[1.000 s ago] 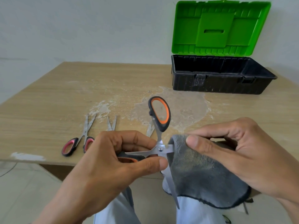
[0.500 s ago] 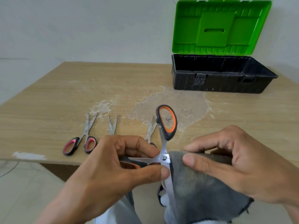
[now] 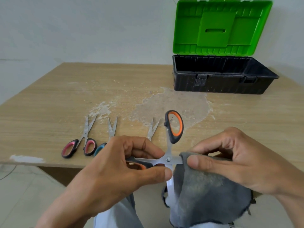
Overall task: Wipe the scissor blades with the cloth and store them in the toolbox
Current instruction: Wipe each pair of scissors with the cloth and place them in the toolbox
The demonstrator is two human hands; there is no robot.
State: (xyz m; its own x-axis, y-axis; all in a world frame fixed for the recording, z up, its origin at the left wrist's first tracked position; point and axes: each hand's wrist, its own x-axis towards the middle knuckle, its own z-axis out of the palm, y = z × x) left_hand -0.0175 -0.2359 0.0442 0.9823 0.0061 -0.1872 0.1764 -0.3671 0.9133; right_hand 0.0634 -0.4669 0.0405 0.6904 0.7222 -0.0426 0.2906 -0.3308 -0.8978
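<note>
My left hand (image 3: 115, 175) pinches one rubbery handle of the orange-and-black scissors (image 3: 167, 158), splayed wide above the wooden table (image 3: 49, 104) edge. My right hand (image 3: 230, 162) pinches fuzzy gray cloth (image 3: 205, 195) around a steel blade. The ribbed black toolbox (image 3: 218, 83) stands open far right.

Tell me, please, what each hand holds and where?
Left hand grips the orange-handled scissors by one handle; right hand pinches the grey cloth over a blade.

Four pairs of scissors: orange-handled scissors (image 3: 174, 127), pink-handled scissors (image 3: 84, 133), blue-handled scissors (image 3: 100, 148), a fourth pair (image 3: 152, 129) showing only blades; one cloth (image 3: 205, 191); one toolbox (image 3: 218, 83); one counter (image 3: 49, 104)
</note>
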